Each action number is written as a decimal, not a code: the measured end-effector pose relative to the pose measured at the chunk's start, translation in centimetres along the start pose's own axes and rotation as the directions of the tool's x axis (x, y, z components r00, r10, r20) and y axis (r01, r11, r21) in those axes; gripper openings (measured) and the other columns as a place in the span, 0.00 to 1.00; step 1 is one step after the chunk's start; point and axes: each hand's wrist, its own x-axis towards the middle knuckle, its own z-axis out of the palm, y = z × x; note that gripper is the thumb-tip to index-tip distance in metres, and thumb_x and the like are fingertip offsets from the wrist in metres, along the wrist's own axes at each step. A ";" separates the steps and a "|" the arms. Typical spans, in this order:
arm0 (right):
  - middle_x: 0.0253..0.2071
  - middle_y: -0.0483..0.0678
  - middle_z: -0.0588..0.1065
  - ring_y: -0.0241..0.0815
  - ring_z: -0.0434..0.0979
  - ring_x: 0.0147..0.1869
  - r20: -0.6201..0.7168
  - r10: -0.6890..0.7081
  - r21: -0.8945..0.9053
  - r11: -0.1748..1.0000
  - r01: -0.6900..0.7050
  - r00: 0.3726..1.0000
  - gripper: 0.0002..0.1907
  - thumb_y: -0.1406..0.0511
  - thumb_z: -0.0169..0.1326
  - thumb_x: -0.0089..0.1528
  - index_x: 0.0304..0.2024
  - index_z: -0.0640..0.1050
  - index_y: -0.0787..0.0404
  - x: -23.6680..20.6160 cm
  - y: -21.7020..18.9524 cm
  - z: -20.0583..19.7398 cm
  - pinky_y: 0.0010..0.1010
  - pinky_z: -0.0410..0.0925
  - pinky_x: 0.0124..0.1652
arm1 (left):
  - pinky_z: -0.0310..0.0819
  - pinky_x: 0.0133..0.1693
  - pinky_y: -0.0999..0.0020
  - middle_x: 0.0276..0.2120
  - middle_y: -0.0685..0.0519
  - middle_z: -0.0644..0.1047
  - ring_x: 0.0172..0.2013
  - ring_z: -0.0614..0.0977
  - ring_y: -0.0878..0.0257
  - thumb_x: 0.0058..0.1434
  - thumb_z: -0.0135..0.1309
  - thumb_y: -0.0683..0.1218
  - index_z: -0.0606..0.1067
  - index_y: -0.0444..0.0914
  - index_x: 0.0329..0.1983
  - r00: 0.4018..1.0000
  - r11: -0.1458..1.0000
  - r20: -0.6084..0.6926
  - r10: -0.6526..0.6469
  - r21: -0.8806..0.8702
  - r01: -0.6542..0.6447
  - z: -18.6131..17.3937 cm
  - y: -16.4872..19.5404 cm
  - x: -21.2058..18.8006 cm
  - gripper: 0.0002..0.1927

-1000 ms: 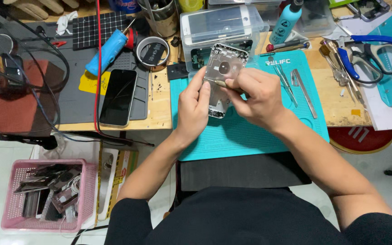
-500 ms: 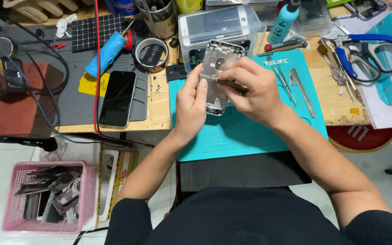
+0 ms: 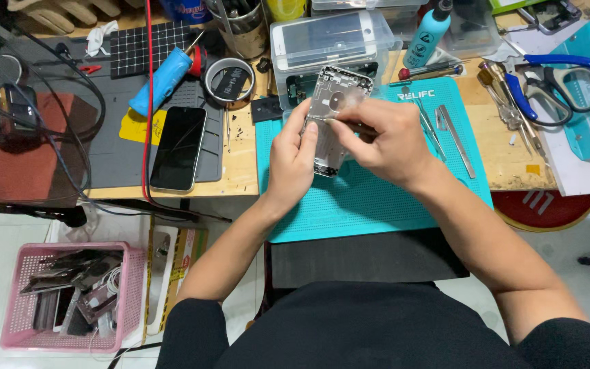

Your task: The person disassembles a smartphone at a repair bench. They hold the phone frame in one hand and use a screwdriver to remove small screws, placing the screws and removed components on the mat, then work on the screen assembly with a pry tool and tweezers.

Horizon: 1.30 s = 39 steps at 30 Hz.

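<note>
Your left hand [image 3: 293,160] is wrapped around the left edge of the silver phone housing [image 3: 336,102], thumb pressed along its side, fingers curled closed behind it. You have it lifted and tilted over the top edge of the teal work mat [image 3: 377,198], its upper end just in front of the clear plastic box [image 3: 336,41]. Your right hand [image 3: 380,140] is pinched tight on a thin tool [image 3: 336,121], and the tip lies across the middle of the housing; what kind of tool it is, the picture does not show.

On the mat just right of your right hand lie tweezers [image 3: 430,130] and a flat metal pry tool [image 3: 457,140]. Further right on the wooden desk [image 3: 240,160] rest blue-handled scissors [image 3: 554,75]. A teal bottle [image 3: 426,34] stands beside the clear box.

To your left, a black phone [image 3: 179,147] lies face up on a grey mat [image 3: 114,160], near a blue cylindrical tool [image 3: 162,82] and a roll of tape [image 3: 228,78]. Down on the floor at lower left sits a pink basket [image 3: 22,321] full of phone parts.
</note>
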 end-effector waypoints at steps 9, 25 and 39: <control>0.33 0.50 0.79 0.37 0.79 0.31 0.028 -0.004 0.042 0.999 0.002 1.000 0.09 0.69 0.66 0.61 0.42 0.82 0.66 0.2 0.2 -0.4 0.27 0.69 0.31 | 0.70 0.61 0.71 0.59 0.49 0.76 0.58 0.76 0.66 0.78 0.43 0.44 0.65 0.30 0.71 0.999 0.950 0.047 0.026 -0.312 -0.010 -0.2 -0.5 0.5 0.22; 0.35 0.48 0.80 0.32 0.82 0.31 0.114 0.041 0.148 0.987 -0.058 0.993 0.05 0.72 0.62 0.65 0.43 0.81 0.67 0.6 -1.4 -1.2 0.23 0.72 0.30 | 0.83 0.45 0.57 0.47 0.44 0.80 0.42 0.85 0.53 0.77 0.31 0.61 0.71 0.34 0.60 0.847 0.559 0.464 -0.261 -0.642 0.524 -1.5 0.7 1.1 0.29; 0.36 0.48 0.78 0.32 0.83 0.32 0.198 0.154 0.320 0.923 -0.212 0.968 0.04 0.71 0.59 0.65 0.40 0.80 0.69 1.2 -1.3 -1.5 0.22 0.74 0.27 | 0.82 0.42 0.55 0.38 0.38 0.80 0.36 0.84 0.48 0.79 0.22 0.60 0.72 0.30 0.58 0.863 0.631 0.477 -0.165 -0.622 0.464 -1.0 0.0 1.2 0.34</control>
